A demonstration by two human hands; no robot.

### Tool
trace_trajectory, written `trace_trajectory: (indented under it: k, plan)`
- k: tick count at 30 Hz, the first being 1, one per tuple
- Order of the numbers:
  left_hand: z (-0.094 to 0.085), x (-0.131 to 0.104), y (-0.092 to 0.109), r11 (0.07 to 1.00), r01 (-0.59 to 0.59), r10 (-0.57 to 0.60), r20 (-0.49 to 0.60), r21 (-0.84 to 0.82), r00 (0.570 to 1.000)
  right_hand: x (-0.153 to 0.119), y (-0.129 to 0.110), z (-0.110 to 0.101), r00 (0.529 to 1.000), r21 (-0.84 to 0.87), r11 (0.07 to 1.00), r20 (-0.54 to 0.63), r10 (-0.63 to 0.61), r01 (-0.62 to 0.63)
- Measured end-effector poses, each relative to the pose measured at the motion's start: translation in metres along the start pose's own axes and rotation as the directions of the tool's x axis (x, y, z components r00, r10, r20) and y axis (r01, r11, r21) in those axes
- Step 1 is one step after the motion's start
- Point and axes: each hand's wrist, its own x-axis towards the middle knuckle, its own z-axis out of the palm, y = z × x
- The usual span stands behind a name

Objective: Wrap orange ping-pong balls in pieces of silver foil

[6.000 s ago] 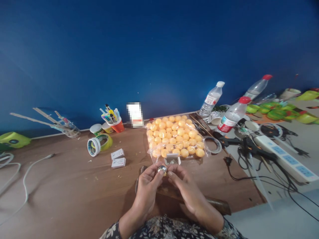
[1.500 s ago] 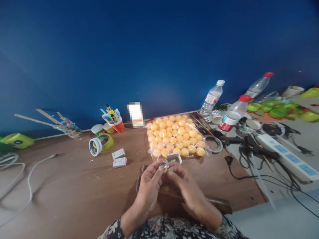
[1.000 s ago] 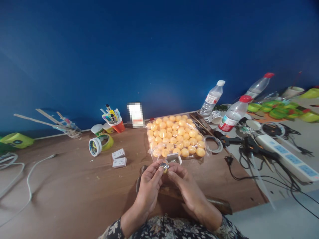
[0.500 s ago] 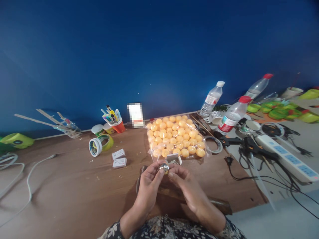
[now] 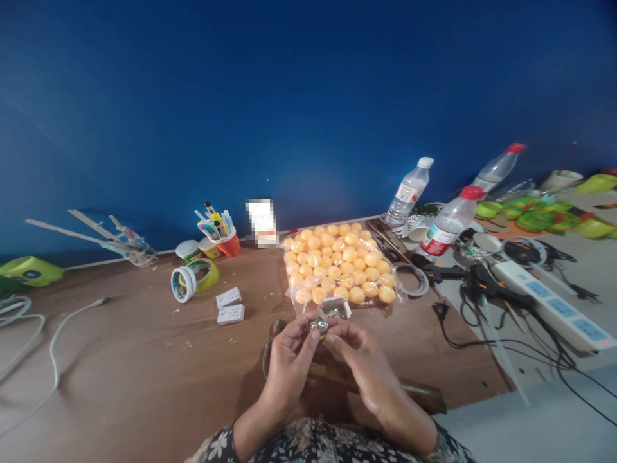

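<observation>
A small shiny silver rounded piece, yellowish underneath, is pinched between the thumb and fingers of my left hand. My right hand closes its thumb and fingertips on the piece's right side. Both hands meet in front of me, just above the table. Right behind my fingertips lies a small opened white box with something shiny in it. Farther back rests a clear plastic bag of yellow-orange balls. Below my hands a brown, rod-like thing is partly hidden by my forearms.
Two small white boxes lie left of my hands, near tape rolls and a cup of pens. On the right are water bottles, black glue guns, a power strip and loose cables. A white cable runs along the left.
The silver piece has turned slightly between my fingertips. Both hands stay in nearly the same place, and the whole view has shifted a little.
</observation>
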Motion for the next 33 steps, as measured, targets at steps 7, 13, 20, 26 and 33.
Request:
trace_trajectory:
  k: [7, 13, 20, 26, 33]
  plan:
    - [0.003, -0.002, 0.003, 1.000, 0.018, -0.018, 0.003, -0.007, 1.000, 0.002, 0.007, -0.001, 0.998, 0.014, 1.000, -0.063, -0.012, 0.013]
    - [0.005, 0.002, -0.002, 0.948, 0.141, -0.150, -0.011, -0.284, 0.989, 0.006, 0.012, 0.000, 0.999, 0.056, 0.998, -0.039, -0.009, 0.011]
    - [0.003, 0.003, -0.004, 0.901, 0.198, -0.216, -0.004, -0.387, 0.976, 0.010, 0.016, -0.002, 1.000, 0.063, 0.998, -0.015, 0.010, -0.009]
    - [0.003, 0.005, -0.007, 0.898, 0.196, -0.214, -0.003, -0.394, 0.977, 0.009, 0.019, -0.002, 0.996, -0.135, 0.989, -0.045, -0.072, 0.066]
    - [0.002, 0.005, -0.007, 0.862, 0.249, -0.268, 0.022, -0.442, 0.963, 0.011, 0.021, -0.008, 0.983, -0.360, 0.916, 0.019, -0.180, 0.175]
